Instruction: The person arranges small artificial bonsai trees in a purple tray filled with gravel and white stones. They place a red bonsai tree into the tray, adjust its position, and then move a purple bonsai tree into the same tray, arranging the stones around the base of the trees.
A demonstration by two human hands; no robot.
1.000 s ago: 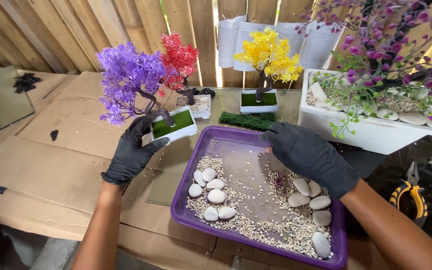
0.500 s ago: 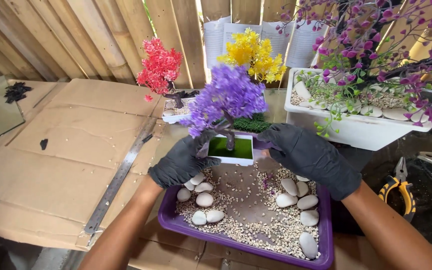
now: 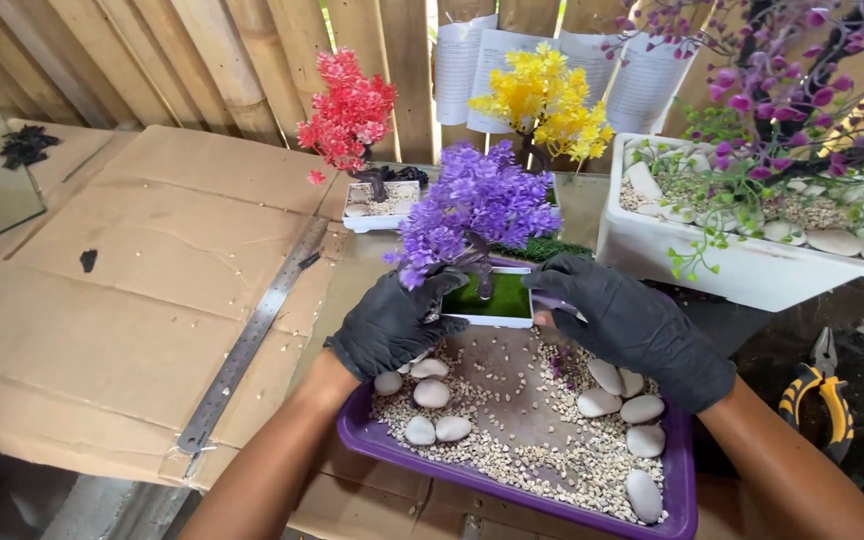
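Both gloved hands, L (image 3: 392, 325) & R (image 3: 632, 330), fingers grasping small white pot (image 3: 492, 300) w/ purple tree (image 3: 477, 205), held over purple tray (image 3: 512, 480)'s far end. Top-heavy: tilt could tip tree, scatter gravel (image 3: 542, 450)

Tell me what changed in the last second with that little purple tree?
The purple tree in its small white pot moved from the cardboard on the left to above the purple tray. At first only the left hand held it; now the right hand has joined, one on each side. The pebbles and white stones in the tray, the red tree and yellow tree stayed put.
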